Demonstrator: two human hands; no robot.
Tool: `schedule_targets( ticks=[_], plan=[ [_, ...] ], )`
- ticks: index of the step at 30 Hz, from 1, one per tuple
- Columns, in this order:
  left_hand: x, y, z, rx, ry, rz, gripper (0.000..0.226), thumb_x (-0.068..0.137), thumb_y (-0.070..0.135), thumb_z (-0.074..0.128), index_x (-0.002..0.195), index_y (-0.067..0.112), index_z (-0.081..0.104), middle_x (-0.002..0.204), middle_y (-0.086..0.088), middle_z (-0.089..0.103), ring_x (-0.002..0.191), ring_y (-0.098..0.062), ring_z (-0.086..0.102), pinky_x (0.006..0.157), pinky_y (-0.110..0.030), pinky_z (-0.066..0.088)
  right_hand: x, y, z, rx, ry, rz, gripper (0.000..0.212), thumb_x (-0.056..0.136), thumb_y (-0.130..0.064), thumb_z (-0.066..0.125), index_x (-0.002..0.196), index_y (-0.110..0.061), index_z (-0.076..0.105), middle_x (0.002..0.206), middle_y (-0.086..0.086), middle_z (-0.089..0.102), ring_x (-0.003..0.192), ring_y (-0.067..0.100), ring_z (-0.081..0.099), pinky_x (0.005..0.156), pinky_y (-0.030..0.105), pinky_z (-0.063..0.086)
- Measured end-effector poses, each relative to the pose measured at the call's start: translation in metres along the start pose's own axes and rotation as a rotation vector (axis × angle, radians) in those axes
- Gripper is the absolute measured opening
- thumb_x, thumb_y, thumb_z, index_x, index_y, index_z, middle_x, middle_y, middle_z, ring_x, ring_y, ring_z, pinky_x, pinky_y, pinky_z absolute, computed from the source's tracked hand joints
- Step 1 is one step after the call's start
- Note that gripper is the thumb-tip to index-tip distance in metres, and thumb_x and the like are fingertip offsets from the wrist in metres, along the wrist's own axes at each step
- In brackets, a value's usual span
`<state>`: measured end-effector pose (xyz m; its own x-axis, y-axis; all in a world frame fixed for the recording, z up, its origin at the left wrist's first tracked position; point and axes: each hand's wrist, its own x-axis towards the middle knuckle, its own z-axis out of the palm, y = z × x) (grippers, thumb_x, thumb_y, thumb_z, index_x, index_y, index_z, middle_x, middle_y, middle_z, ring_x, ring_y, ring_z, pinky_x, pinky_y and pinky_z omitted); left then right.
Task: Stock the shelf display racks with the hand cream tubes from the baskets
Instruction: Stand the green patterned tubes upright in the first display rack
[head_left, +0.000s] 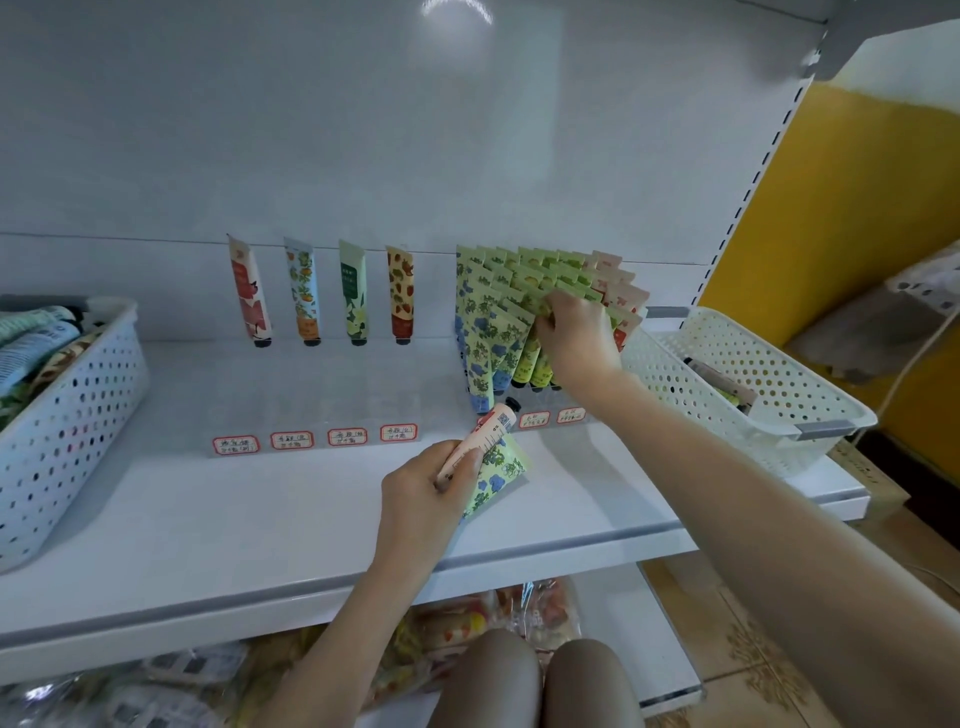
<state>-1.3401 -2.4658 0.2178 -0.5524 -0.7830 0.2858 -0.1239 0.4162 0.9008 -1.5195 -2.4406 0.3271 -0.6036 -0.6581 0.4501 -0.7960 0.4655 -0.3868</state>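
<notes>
Left hand (423, 491) holds two tubes (501, 467), right hand (576, 332) one.

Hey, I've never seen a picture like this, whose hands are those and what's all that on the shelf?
No machine here: one camera on a person's head looks down at their own bare hands. On the white shelf stand two clear racks: the left rack holds four tubes at its back, the right rack is nearly full. A white basket sits at each end, left basket and right basket. The left hand holds a pink tube and a blue-flowered tube. The right hand pinches a green tube in the right rack.
</notes>
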Motion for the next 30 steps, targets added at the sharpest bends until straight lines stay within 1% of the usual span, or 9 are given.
schedule_targets(
  ticks=[3, 7, 12, 17, 19, 20, 22, 25, 30],
  plan=[
    [-0.001, 0.001, 0.0, 0.004, -0.006, 0.002, 0.018, 0.09, 0.026, 0.058, 0.096, 0.014, 0.07, 0.076, -0.003, 0.069, 0.068, -0.017, 0.06, 0.046, -0.02, 0.037, 0.003, -0.001, 0.0, 0.009, -0.015, 0.036, 0.015, 0.094, 0.001, 0.038, 0.091, 0.001, 0.054, 0.074, 0.014, 0.054, 0.061, 0.023, 0.05, 0.056, 0.036, 0.048],
    [-0.001, 0.001, 0.0, 0.022, -0.011, 0.009, 0.019, 0.09, 0.025, 0.058, 0.099, 0.015, 0.071, 0.078, 0.0, 0.07, 0.07, -0.014, 0.062, 0.047, -0.02, 0.038, 0.007, -0.003, -0.003, -0.025, -0.063, 0.046, 0.015, 0.092, 0.003, 0.037, 0.083, -0.004, 0.047, 0.075, 0.013, 0.052, 0.062, 0.022, 0.047, 0.052, 0.03, 0.041],
    [0.0, 0.0, 0.0, 0.03, 0.002, 0.028, 0.017, 0.09, 0.024, 0.06, 0.097, 0.014, 0.071, 0.076, -0.003, 0.07, 0.067, -0.018, 0.062, 0.047, -0.024, 0.038, 0.009, -0.004, -0.006, -0.078, -0.098, 0.0, 0.017, 0.091, 0.006, 0.036, 0.083, -0.006, 0.045, 0.077, 0.013, 0.051, 0.063, 0.022, 0.046, 0.056, 0.033, 0.042],
    [0.001, -0.003, 0.001, 0.029, 0.0, 0.033, 0.018, 0.09, 0.025, 0.06, 0.097, 0.014, 0.071, 0.075, -0.005, 0.069, 0.067, -0.021, 0.061, 0.045, -0.02, 0.034, 0.008, -0.006, -0.006, -0.125, -0.111, -0.011, 0.017, 0.089, 0.008, 0.037, 0.086, -0.002, 0.05, 0.078, 0.014, 0.051, 0.065, 0.023, 0.045, 0.055, 0.033, 0.039],
    [0.001, -0.003, 0.001, 0.036, -0.004, 0.038, 0.018, 0.09, 0.025, 0.059, 0.098, 0.014, 0.071, 0.076, -0.004, 0.07, 0.068, -0.02, 0.062, 0.045, -0.018, 0.034, 0.011, -0.008, -0.007, -0.131, -0.129, 0.007, 0.017, 0.088, 0.008, 0.037, 0.086, -0.002, 0.051, 0.081, 0.015, 0.054, 0.066, 0.026, 0.049, 0.056, 0.034, 0.043],
    [0.001, -0.003, 0.001, 0.033, -0.005, 0.038, 0.018, 0.09, 0.025, 0.059, 0.098, 0.014, 0.071, 0.075, -0.004, 0.069, 0.066, -0.019, 0.061, 0.045, -0.017, 0.034, 0.012, -0.008, -0.008, -0.127, -0.134, 0.014, 0.018, 0.089, 0.007, 0.036, 0.088, 0.0, 0.053, 0.083, 0.016, 0.057, 0.068, 0.03, 0.054, 0.058, 0.036, 0.049],
    [0.001, -0.003, 0.001, 0.016, -0.003, 0.04, 0.018, 0.09, 0.025, 0.059, 0.095, 0.013, 0.071, 0.071, -0.005, 0.067, 0.061, -0.018, 0.056, 0.045, -0.017, 0.033, 0.014, -0.008, -0.009, -0.099, -0.124, 0.024, 0.023, 0.091, 0.006, 0.035, 0.093, 0.002, 0.058, 0.089, 0.019, 0.062, 0.077, 0.034, 0.063, 0.068, 0.045, 0.056],
    [0.0, -0.002, 0.001, -0.007, 0.002, 0.027, 0.017, 0.09, 0.024, 0.059, 0.094, 0.012, 0.071, 0.067, -0.006, 0.065, 0.06, -0.015, 0.05, 0.045, -0.016, 0.032, 0.013, -0.004, -0.006, -0.077, -0.081, 0.019, 0.021, 0.096, 0.001, 0.039, 0.099, 0.003, 0.06, 0.091, 0.019, 0.064, 0.077, 0.032, 0.064, 0.071, 0.047, 0.055],
    [-0.001, -0.001, 0.001, -0.017, -0.001, 0.026, 0.02, 0.09, 0.025, 0.059, 0.099, 0.012, 0.071, 0.077, -0.009, 0.068, 0.063, -0.022, 0.056, 0.047, -0.024, 0.034, 0.006, 0.0, -0.004, -0.057, -0.026, -0.03, 0.019, 0.097, -0.007, 0.045, 0.1, 0.005, 0.059, 0.092, 0.02, 0.063, 0.08, 0.031, 0.061, 0.073, 0.044, 0.052]
  ],
)
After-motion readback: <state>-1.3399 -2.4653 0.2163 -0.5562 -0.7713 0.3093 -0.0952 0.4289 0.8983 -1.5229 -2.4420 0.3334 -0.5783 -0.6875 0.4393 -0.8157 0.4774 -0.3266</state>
